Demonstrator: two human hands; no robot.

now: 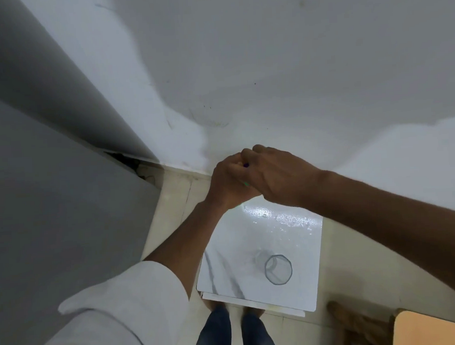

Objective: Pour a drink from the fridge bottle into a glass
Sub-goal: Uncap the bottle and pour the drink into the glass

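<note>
We see the left hand (228,184) gripping the mostly hidden bottle (245,165) while the right hand (276,175) curls over its purple cap, presumably to unscrew it; the empty glass (278,269) waits below on the white surface (226,264).

My one camera sits on my head, looking steeply down and forward over my hands (253,176) at the small table (230,251) close below, wall beyond.
</note>
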